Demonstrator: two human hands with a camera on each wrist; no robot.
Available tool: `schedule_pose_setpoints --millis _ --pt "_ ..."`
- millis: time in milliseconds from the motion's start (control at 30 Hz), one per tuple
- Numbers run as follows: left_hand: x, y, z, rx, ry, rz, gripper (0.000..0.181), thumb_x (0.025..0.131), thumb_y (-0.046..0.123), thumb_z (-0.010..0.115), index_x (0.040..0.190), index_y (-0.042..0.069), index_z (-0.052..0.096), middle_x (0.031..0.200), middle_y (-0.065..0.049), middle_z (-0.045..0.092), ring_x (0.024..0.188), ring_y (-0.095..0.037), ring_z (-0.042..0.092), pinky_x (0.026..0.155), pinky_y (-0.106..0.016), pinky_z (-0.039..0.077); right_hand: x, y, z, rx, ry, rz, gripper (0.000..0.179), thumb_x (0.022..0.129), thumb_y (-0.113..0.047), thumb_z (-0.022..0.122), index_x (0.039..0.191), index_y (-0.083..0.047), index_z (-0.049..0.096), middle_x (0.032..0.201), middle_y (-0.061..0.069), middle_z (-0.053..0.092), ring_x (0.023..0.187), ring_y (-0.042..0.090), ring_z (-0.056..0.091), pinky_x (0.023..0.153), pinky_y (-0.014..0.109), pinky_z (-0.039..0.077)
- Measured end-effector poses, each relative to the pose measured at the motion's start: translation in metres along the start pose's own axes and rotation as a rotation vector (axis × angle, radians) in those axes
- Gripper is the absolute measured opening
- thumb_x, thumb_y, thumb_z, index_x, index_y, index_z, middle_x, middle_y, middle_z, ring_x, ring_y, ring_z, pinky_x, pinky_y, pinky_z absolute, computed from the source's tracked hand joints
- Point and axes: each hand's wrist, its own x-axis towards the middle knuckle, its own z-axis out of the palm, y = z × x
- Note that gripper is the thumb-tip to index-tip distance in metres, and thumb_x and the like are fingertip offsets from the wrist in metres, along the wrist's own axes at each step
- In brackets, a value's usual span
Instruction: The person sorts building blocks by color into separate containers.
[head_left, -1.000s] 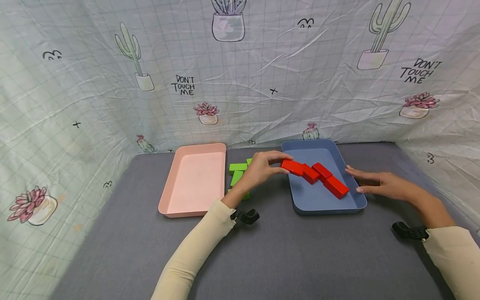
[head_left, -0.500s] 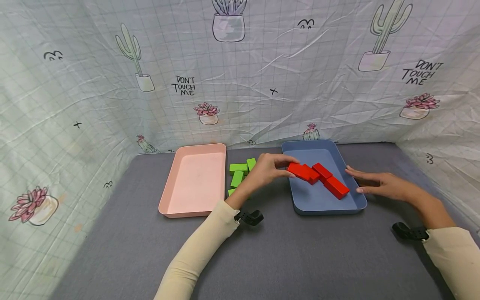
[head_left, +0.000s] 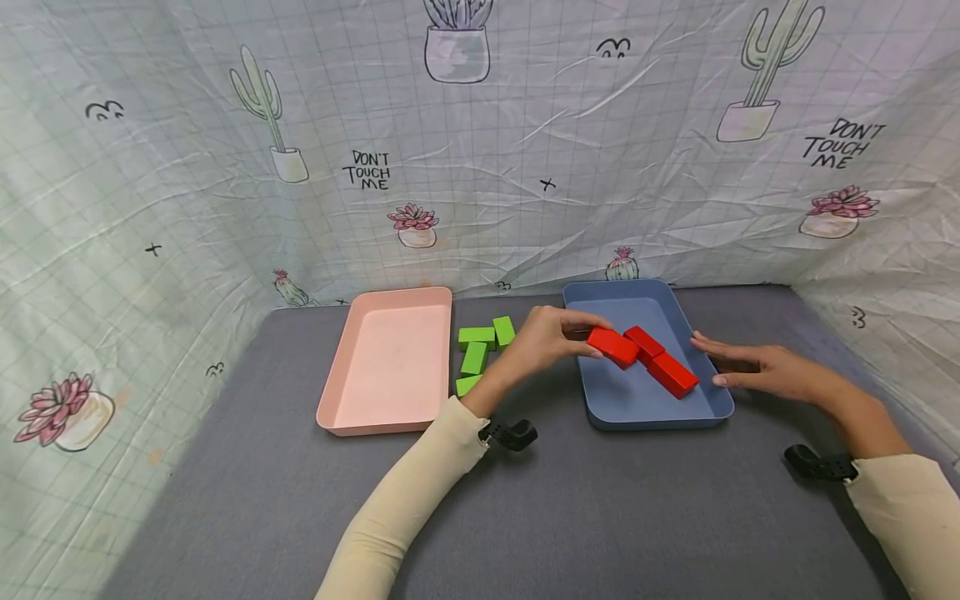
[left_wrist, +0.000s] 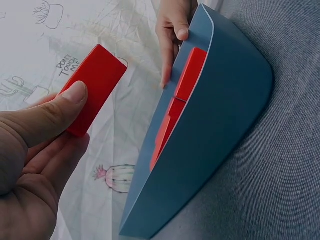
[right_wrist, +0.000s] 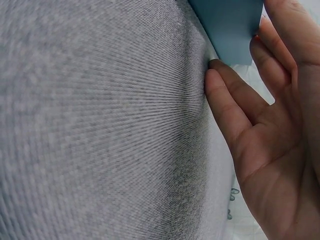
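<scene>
My left hand [head_left: 543, 340] pinches a red block [head_left: 611, 347] between thumb and fingers, over the left half of the blue tray [head_left: 626, 406]. In the left wrist view that held red block [left_wrist: 100, 85] is tilted and apart from the tray wall [left_wrist: 220, 95]. More red blocks lie in the tray, among them a red block [head_left: 672, 375] near its right side; the held one hides part of the view behind it. At the tray's right rim, my right hand [head_left: 776, 372] rests with fingers extended against the outside, holding nothing.
A pink tray [head_left: 390, 358] stands on the left of the grey cloth-covered table [head_left: 585, 508]. Several green blocks, including a green block [head_left: 474, 358], lie between the trays, partly behind my left forearm. A printed curtain [head_left: 487, 142] closes off the back.
My left hand has moved rightward and slightly down with the red block, further over the blue tray. More green blocks show behind the forearm. My right hand stays put.
</scene>
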Motion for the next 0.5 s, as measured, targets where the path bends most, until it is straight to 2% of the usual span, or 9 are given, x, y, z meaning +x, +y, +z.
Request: schedule_pose_setpoints --millis 200,500 --pt "0.0037 0.0012 0.0036 0.009 0.002 0.0 0.041 0.077 0.01 0.089 0.116 0.014 0.079 0.107 0.001 0.078 0.09 0.005 0.069 0.078 -0.017 0.057 -0.0002 -0.0009 0.0001 -0.006 -0.004 0.0 0.07 0.097 -0.035 0.07 0.158 -0.016 0.04 0.162 0.02 0.031 0.143 0.054 0.03 0.101 0.08 0.028" --pt "0.0102 0.0026 0.0084 0.036 -0.022 0.013 0.042 0.077 0.013 0.089 0.117 0.013 0.078 0.11 -0.002 0.077 0.093 0.002 0.07 0.081 -0.014 0.055 -0.0009 -0.0024 -0.0004 -0.015 -0.003 -0.002 0.07 0.097 -0.035 0.069 0.157 -0.015 0.04 0.162 0.02 0.032 0.143 0.054 0.031 0.101 0.079 0.028"
